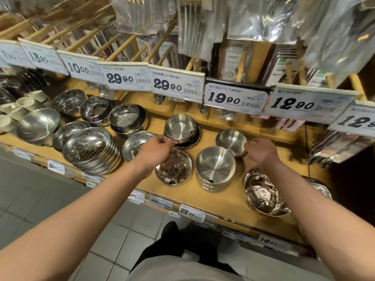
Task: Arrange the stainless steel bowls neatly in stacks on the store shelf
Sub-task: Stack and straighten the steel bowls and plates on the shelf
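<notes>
Bowls sit in loose stacks on the wooden shelf (pixel 229 201). Left hand (pixel 156 148) pinches the rim of the rear brushed stack (pixel 180 128); right hand (pixel 261 149), fingers loosely curled, touches the small tilted bowl (pixel 230 139). A careless tug could topple either, clattering into neighbours.

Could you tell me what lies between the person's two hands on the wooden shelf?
In the head view, between the left hand and right hand lies bare wooden shelf; no bowl sits directly between them.

You had two hands (pixel 160 147) out, eight price tags (pixel 125 78) on the upper rail, and roughly twelve bowl stacks (pixel 215 169) on the shelf (pixel 223 201).
</notes>
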A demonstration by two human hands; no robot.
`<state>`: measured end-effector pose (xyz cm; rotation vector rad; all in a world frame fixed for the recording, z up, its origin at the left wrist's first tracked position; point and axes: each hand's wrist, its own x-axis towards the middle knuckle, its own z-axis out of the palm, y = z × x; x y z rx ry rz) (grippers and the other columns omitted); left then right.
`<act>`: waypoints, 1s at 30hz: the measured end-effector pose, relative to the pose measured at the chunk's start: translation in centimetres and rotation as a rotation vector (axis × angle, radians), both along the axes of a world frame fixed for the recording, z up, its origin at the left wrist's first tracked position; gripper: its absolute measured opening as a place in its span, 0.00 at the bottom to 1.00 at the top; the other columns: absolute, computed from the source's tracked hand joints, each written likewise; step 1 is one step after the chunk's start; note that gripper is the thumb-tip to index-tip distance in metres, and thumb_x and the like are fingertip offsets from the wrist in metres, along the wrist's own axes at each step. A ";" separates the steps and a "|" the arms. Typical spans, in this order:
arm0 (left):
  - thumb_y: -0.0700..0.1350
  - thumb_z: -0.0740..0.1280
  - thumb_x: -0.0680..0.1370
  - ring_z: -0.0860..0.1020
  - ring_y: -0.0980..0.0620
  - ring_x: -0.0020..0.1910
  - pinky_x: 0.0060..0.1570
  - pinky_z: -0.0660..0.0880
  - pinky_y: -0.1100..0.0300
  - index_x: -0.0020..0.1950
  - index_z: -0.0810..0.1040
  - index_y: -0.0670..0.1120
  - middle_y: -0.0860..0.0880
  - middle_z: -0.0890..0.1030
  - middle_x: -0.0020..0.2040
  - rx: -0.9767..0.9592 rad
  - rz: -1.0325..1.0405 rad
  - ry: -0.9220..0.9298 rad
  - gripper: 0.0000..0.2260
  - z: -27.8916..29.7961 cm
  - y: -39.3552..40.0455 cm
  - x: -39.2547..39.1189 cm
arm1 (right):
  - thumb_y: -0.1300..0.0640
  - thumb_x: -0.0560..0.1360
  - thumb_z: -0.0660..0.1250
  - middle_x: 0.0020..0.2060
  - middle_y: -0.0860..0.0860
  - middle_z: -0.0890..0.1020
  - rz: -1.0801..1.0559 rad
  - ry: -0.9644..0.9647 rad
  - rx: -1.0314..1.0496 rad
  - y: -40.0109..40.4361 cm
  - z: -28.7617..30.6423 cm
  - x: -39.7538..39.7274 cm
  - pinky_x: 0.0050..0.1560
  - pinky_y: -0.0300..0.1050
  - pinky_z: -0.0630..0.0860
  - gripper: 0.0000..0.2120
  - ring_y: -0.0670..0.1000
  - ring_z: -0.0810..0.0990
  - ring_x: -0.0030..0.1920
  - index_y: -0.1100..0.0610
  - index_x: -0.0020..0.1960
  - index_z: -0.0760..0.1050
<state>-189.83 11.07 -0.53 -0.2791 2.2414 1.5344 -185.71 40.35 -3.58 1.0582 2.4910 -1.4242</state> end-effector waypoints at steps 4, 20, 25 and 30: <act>0.41 0.63 0.83 0.77 0.53 0.38 0.42 0.80 0.57 0.45 0.74 0.46 0.48 0.77 0.39 -0.012 0.016 0.020 0.07 -0.8 -1.3 0.3 | 0.53 0.76 0.72 0.57 0.61 0.82 0.085 -0.112 0.050 0.1 -1.8 -1.7 0.49 0.48 0.74 0.20 0.63 0.80 0.56 0.65 0.62 0.78; 0.39 0.65 0.80 0.83 0.51 0.38 0.34 0.81 0.60 0.57 0.76 0.39 0.41 0.82 0.50 -0.179 -0.120 0.013 0.06 -2.0 -1.6 -7.5 | 0.67 0.77 0.71 0.45 0.65 0.84 -0.303 -0.104 -0.170 0.8 -0.6 -1.4 0.23 0.44 0.81 0.06 0.57 0.85 0.29 0.69 0.51 0.78; 0.49 0.66 0.81 0.80 0.42 0.50 0.49 0.76 0.52 0.51 0.77 0.37 0.41 0.81 0.50 -0.532 -0.272 0.081 0.14 -3.3 -0.5 -11.4 | 0.60 0.76 0.73 0.34 0.56 0.87 -0.414 -0.057 -0.096 1.0 2.1 2.2 0.35 0.48 0.85 0.07 0.56 0.87 0.32 0.65 0.48 0.81; 0.52 0.67 0.82 0.84 0.39 0.51 0.52 0.81 0.47 0.47 0.82 0.36 0.38 0.84 0.47 -0.555 -0.350 0.063 0.19 -5.0 -0.5 -13.3 | 0.67 0.77 0.71 0.38 0.62 0.84 -0.545 0.075 -0.122 -0.7 4.5 5.9 0.25 0.43 0.81 0.06 0.53 0.85 0.28 0.62 0.41 0.79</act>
